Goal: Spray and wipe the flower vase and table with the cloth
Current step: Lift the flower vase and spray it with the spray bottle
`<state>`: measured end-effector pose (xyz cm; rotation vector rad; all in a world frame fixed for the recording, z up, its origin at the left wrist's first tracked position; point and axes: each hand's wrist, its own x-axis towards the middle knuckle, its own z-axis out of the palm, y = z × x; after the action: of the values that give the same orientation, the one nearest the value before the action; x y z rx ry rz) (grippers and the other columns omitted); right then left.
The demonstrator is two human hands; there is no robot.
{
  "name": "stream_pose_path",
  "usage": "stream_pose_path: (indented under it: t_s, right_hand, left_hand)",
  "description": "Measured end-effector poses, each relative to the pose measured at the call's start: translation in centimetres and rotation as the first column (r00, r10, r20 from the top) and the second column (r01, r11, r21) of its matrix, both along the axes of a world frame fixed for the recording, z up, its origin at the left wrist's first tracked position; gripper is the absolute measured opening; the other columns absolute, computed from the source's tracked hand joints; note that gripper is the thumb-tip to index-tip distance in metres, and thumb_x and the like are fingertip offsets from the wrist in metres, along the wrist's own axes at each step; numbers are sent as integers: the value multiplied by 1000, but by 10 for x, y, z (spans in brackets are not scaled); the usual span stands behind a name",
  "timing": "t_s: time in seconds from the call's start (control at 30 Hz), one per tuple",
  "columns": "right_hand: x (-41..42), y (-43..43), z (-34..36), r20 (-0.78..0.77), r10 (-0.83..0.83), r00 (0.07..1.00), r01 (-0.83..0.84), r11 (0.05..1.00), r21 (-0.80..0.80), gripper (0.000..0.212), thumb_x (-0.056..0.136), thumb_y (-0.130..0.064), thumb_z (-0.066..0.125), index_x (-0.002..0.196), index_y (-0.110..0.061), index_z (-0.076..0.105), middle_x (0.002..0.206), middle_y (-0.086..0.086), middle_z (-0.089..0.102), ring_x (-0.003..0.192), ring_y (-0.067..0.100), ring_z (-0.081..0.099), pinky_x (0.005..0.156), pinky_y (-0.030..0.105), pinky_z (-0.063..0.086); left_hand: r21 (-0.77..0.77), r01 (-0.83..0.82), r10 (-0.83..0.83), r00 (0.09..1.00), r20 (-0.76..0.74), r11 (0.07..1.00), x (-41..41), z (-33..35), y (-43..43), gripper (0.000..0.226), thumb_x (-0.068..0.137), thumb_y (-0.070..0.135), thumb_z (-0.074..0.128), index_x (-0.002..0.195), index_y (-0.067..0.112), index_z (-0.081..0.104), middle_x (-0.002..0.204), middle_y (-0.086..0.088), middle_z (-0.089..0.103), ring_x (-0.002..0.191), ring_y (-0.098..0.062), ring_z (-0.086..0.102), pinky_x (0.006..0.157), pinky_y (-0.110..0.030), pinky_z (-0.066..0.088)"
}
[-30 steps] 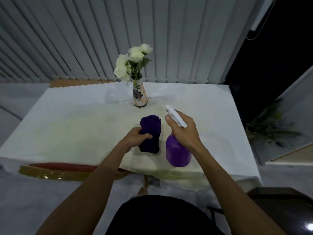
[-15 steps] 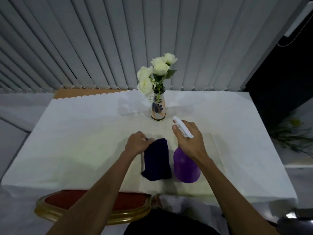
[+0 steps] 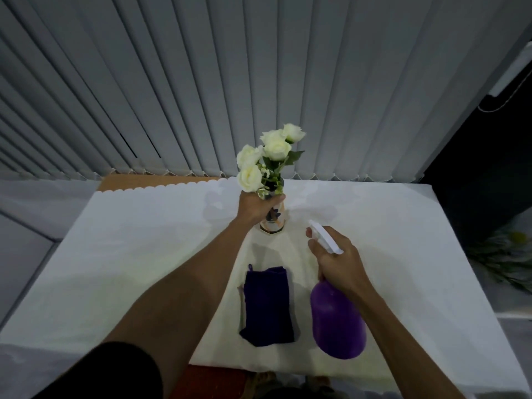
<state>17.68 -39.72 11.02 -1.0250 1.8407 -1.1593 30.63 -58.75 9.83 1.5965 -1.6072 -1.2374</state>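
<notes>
Vase (image 3: 273,221) mostly hidden by left hand (image 3: 254,207) wrapped around; right hand (image 3: 338,262) clutching spray bottle (image 3: 336,321).

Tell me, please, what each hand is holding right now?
Left hand: closed around the flower vase.
Right hand: closed on the purple spray bottle.

left hand (image 3: 257,207) gripping vase (image 3: 273,219), right hand (image 3: 339,263) holding sprayer (image 3: 336,318)

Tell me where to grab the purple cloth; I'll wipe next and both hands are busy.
Pinch the purple cloth at its far short edge, from above. It lies flat and folded on the table, uncovered, between the left arm and the spray bottle.
</notes>
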Motion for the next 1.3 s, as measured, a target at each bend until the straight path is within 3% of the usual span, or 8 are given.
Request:
stream_pose_path:
  t_s: [0.23, 0.43, 0.57, 0.73, 0.8, 1.0, 1.13, 1.3]
  right_hand:
    - [-25, -1, 15, -17, 47, 999, -46, 998, 51, 13, 100, -15, 59, 104, -21, 69, 74, 21, 68, 40, 21, 54, 42, 23, 49]
    - [-32, -3, 18, 1, 78, 997, -78, 994, 74, 10, 99, -19, 60, 102, -18, 70, 64, 6, 64, 38, 20, 52, 45, 26, 50]
    - [-37, -2, 26, -4, 116, 993, -115, 990, 76, 9, 98, -22, 61, 99, -23, 70, 57, -1, 62, 39, 22, 54, 46, 23, 50]
    - [-38, -8, 52, 28, 151, 988, -150, 989, -13, 8, 98, -29, 64, 95, -25, 71, 54, -3, 60, 40, 19, 54, 46, 24, 49]
    - [-35, -9, 64, 37, 146, 989, -145, 989, -37, 19, 98, -34, 65, 84, -22, 66, 52, -4, 58, 39, 18, 52, 44, 25, 48]
    - [-28, -14, 93, 27, 157, 987, -153, 982, -112, 25, 96, -36, 65, 81, -16, 63, 61, 7, 60, 38, 18, 51, 43, 25, 46]
    - [-24, -9, 100, 64, 159, 985, -146, 974, -172, 13, 96, -37, 67, 88, -27, 69, 66, 1, 66, 41, 18, 52, 43, 26, 49]
    - [-20, 3, 94, -25, 222, 975, -224, 965, -137, 17, 97, -36, 65, 85, -24, 66, 66, 8, 63, 38, 16, 52, 41, 25, 49]
  left_hand:
    - [12, -19, 19, 999, 26, 1000, -16, -8, -2, 65, 75, 29, 86, 129, 5, 61, 132, -9, 65, 125, -26, 58, 105, -35, 47]
    - [42, -96, 97, 995, -30, 995, -13, -19, 4, 64, 75, 28, 86, 130, 6, 61, 130, -10, 66, 119, -26, 61, 87, -23, 45]
    - [1, -83, 83, 994, -70, 997, -8, -7, 3, 64, 76, 35, 84, 130, 8, 61, 129, -8, 66, 120, -26, 61, 91, -29, 48]
    - [-62, -54, 32, 949, -313, 997, 7, 42, -8, 16, 84, 31, 79, 95, 25, 70, 99, 11, 73, 106, -14, 66, 102, -34, 48]
    - [-57, -16, -9, 913, -407, 998, 12, 60, -8, 11, 86, 30, 76, 96, 26, 73, 96, 11, 77, 104, -13, 69, 106, -36, 47]
    - [-14, 131, -121, 867, -483, 991, 27, 99, -8, 15, 94, 21, 66, 106, 13, 71, 96, 3, 78, 97, -15, 71, 99, -35, 46]
    - [7, 193, -166, 860, -482, 981, 37, 110, -9, 41, 77, 36, 79, 109, 12, 71, 116, -7, 73, 122, -28, 62, 119, -43, 33]
    - [-16, 202, -185, 857, -481, 979, 45, 120, -9, 47, 85, 29, 69, 121, 0, 65, 135, -25, 61, 131, -35, 56, 120, -49, 30]
